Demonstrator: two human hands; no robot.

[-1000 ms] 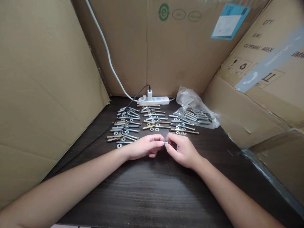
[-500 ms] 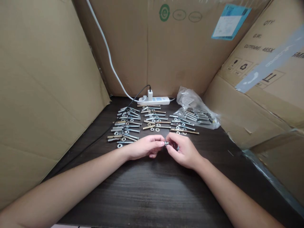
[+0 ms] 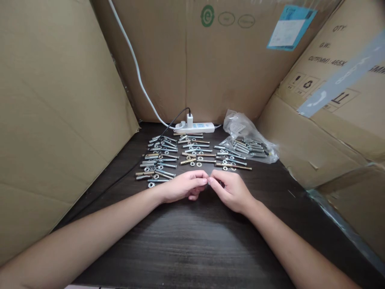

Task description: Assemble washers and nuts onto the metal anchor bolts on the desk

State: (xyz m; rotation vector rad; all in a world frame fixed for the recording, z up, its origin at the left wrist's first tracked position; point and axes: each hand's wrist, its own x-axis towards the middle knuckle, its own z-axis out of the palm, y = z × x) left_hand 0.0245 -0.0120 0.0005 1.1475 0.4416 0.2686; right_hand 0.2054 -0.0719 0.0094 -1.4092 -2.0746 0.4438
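Both hands meet over the table, just in front of the laid-out hardware. My left hand (image 3: 188,186) is closed, thumb against forefinger, around a small silver bolt (image 3: 208,183), of which only a speck shows between the fingertips. From the other side my right hand (image 3: 230,188) pinches the bolt's end with thumb and forefinger. Fingers hide most of this bolt, so whether a nut or washer sits on it cannot be made out. Beyond the hands lie rows of expansion bolts (image 3: 206,161), with metal sleeves (image 3: 144,174), nuts (image 3: 151,185) and washers (image 3: 199,164) beside them.
A clear plastic bag (image 3: 251,138) with more bolts lies at the back right. Behind the rows stands a white power strip (image 3: 195,128) with a charger (image 3: 189,120) plugged in. A black cable (image 3: 120,176) crosses the left side. Cardboard boxes (image 3: 159,60) wall the dark table (image 3: 186,249).
My right thumb and forefinger have closed over the silver bolt end that showed between the hands before. My left hand has barely moved; the laid-out hardware looks the same.
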